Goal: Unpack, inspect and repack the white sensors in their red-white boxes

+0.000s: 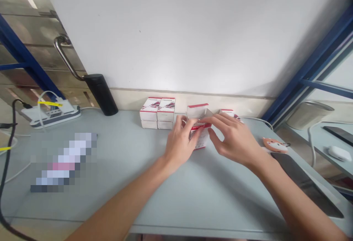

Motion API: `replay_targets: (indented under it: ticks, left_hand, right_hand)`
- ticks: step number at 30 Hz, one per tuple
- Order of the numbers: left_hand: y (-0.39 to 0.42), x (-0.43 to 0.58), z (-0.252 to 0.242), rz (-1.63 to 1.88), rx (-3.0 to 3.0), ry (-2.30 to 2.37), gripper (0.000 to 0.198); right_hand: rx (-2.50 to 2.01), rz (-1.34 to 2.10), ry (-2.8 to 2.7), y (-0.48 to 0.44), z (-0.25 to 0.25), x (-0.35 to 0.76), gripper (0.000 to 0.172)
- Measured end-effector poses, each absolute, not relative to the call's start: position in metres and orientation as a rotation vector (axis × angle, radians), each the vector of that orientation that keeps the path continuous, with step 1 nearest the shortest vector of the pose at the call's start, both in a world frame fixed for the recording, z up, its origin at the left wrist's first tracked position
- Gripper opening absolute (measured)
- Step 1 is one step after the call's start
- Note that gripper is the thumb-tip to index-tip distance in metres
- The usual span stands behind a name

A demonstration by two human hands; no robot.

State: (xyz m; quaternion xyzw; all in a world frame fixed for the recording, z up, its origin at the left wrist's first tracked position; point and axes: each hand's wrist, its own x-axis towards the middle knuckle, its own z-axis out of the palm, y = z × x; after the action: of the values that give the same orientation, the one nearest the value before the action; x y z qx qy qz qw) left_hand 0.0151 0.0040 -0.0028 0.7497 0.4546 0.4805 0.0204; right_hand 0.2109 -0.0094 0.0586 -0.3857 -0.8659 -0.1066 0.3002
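A small white and red cardboard box [200, 143] stands on the table with its top lid flap raised. Printed lettering shows on its red front band. My left hand [180, 138] is closed around the box's left side, thumb across the front. From the right, my right hand [234, 136] has its bent fingers over the top edge and a side flap, with the thumb at the front right corner. What lies inside the box is hidden by the fingers and flaps.
Several similar boxes [157, 110] are stacked left of my hands; another box [226, 112] stands behind my right hand. A black cylinder [101, 94] and a power strip [55, 117] are at left. An orange-and-white animal-shaped item [275, 145] and a dark flat device [306, 184] lie at right.
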Motion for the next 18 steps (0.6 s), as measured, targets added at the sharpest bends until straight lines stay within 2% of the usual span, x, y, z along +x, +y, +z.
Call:
replay_targets:
  ticks: [2,4,6,8,11,16,18]
  left_hand:
    - [0.006,0.015,-0.005,1.541,2.201,1.346,0.032]
    - [0.009,0.014,-0.007,1.600,2.064,1.238,0.050]
    - [0.013,0.013,-0.010,1.634,1.959,1.165,0.061]
    - [0.016,0.011,-0.012,1.636,1.969,1.133,0.054]
    - [0.020,0.009,-0.013,1.636,2.106,1.082,0.039]
    - [0.020,0.008,-0.012,1.636,2.168,1.045,0.038]
    - [0.020,0.008,-0.011,1.615,2.169,1.052,0.038]
  right_hand:
    - [-0.949,-0.169,-2.216,-0.005,0.048,0.208,0.039]
    - [-0.927,-0.012,-1.972,0.003,0.039,0.202,0.038]
    - [-0.945,0.186,-1.724,0.011,0.030,0.197,0.031]
    - [-0.943,0.370,-1.663,0.016,0.022,0.193,0.021]
    - [-0.879,0.474,-1.754,0.017,0.011,0.191,0.019]
    - [-0.852,0.404,-1.667,0.013,0.010,0.189,0.027]
    - [-0.885,0.303,-1.683,0.012,0.014,0.188,0.026]
